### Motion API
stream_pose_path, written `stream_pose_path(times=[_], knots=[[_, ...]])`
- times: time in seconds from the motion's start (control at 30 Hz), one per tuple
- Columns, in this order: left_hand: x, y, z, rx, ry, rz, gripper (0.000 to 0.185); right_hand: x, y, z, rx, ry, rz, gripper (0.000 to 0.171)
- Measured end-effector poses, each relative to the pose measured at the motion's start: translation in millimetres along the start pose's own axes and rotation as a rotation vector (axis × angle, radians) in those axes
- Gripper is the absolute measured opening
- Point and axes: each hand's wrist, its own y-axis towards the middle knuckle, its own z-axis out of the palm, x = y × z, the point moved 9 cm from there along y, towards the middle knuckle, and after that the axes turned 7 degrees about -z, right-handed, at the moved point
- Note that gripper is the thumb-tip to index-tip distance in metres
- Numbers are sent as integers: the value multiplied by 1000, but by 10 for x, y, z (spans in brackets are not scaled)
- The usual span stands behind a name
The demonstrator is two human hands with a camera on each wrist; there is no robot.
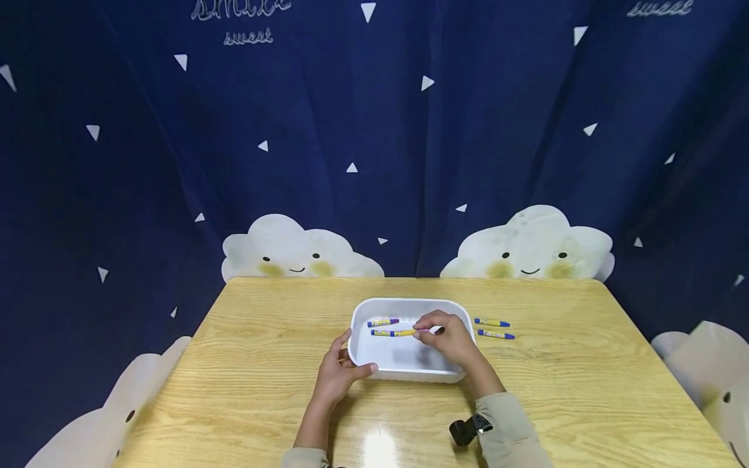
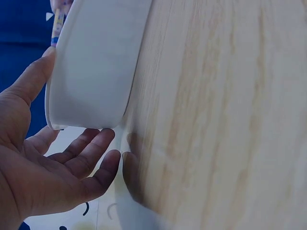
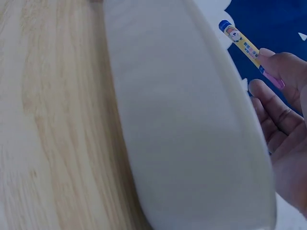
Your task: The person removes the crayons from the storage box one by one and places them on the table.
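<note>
A white tray [image 1: 409, 301] stands in the middle of the wooden table [image 1: 263, 338]. Inside it lie two yellow-and-blue crayons. My right hand [image 1: 430, 328] reaches over the tray and pinches the end of the nearer crayon [image 1: 394, 333], which the right wrist view shows as the crayon [image 3: 244, 45] above the tray wall [image 3: 182, 120]. The other crayon [image 1: 383, 322] lies just behind it. My left hand [image 1: 351, 364] rests at the tray's front left corner, thumb on the rim and relaxed fingers [image 2: 91, 153] beside the tray wall [image 2: 96, 62].
Two more crayons [image 1: 491, 322] [image 1: 496, 335] lie side by side on the table just right of the tray. A dark blue curtain with white clouds hangs close behind the table's far edge.
</note>
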Motion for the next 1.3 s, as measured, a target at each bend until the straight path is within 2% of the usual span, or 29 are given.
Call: stream_pose_path(times=[0.13,0.43,0.53,0.67,0.83,1.3], knots=[[10,4,0,-6,8,-1,89,210,-43,-119,-7,1,-15,6],[17,19,4,-9,8,-2,90,182,-139,-370,-40,21,13,8],[16,19,3,-7,2,-3,90,-46,-189,-430,-59,27,64,9],[133,96,-20,-14,8,-9,91,-353,-270,-514,-93,28,115,10],[301,185,-46,-36,26,-11,95,-431,-358,-634,-114,36,137,12],[317,184,-52,-51,65,-3,93,-763,-682,-1064,-169,0,210,19]])
